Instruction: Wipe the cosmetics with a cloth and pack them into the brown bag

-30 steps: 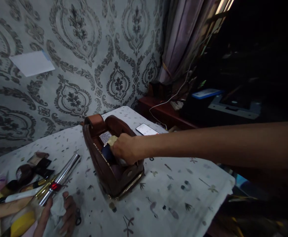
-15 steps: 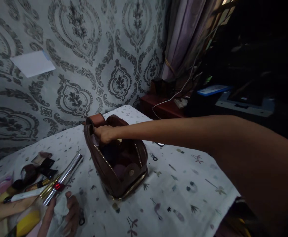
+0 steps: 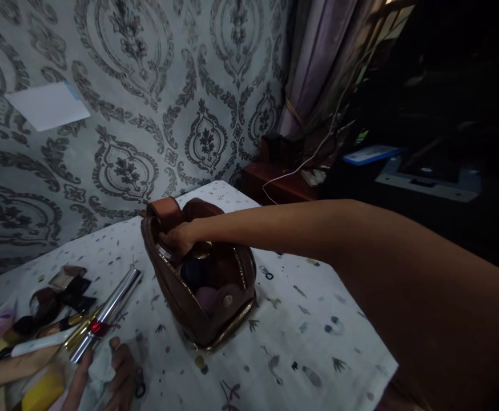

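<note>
My right hand [image 3: 178,237] reaches down into a brown handbag [image 3: 176,305] that stands unzipped on the table. Its fingertips are hidden inside, near the far left wall. Within the bag lie a dark round item [image 3: 193,271] and a purple item [image 3: 207,297], their kinds unclear. At the bottom left edge, my left hand [image 3: 121,371] is closed around a crumpled white tissue [image 3: 100,365]. Just above it lies a silver tube with a red band [image 3: 116,299], crossing a gold one [image 3: 76,335].
More cosmetics, among them a yellow sponge-like piece [image 3: 44,388] and dark small cases [image 3: 76,291], crowd the left of the patterned tablecloth [image 3: 292,342]. A patterned wall rises behind the table. A white cable [image 3: 301,165] runs over a reddish surface [image 3: 281,181] at the back right.
My right hand has shifted slightly inside the bag, and more of the dark round item shows. The view has moved a little. My left hand still holds the tissue.
</note>
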A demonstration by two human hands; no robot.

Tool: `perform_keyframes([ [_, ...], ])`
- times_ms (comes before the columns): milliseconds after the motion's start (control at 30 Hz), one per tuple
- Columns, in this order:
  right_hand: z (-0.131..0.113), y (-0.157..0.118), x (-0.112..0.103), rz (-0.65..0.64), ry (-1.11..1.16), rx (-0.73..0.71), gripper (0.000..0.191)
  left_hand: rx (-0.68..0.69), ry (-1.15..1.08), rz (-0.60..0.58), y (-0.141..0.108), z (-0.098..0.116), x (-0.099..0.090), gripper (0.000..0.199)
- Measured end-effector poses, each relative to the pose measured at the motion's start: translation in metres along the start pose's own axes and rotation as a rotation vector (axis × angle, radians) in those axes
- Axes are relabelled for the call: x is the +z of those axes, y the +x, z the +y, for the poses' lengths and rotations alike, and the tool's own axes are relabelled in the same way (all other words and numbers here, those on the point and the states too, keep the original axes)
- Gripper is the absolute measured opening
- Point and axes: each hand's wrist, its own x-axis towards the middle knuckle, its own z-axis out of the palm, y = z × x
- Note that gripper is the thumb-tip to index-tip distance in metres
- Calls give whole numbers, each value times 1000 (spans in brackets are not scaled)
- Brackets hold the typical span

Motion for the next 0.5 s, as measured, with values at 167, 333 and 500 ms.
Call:
perform_keyframes([
  [167, -7, 6, -1, 28, -83, 49, 90, -23, 44, 52, -1, 2, 4, 31],
  [333, 4, 5, 1, -6, 9, 7, 93, -55, 91, 99, 1, 2, 5, 28],
  [500, 28, 3, 12, 54, 326, -99, 82, -52, 124, 122, 3, 4, 2, 27],
])
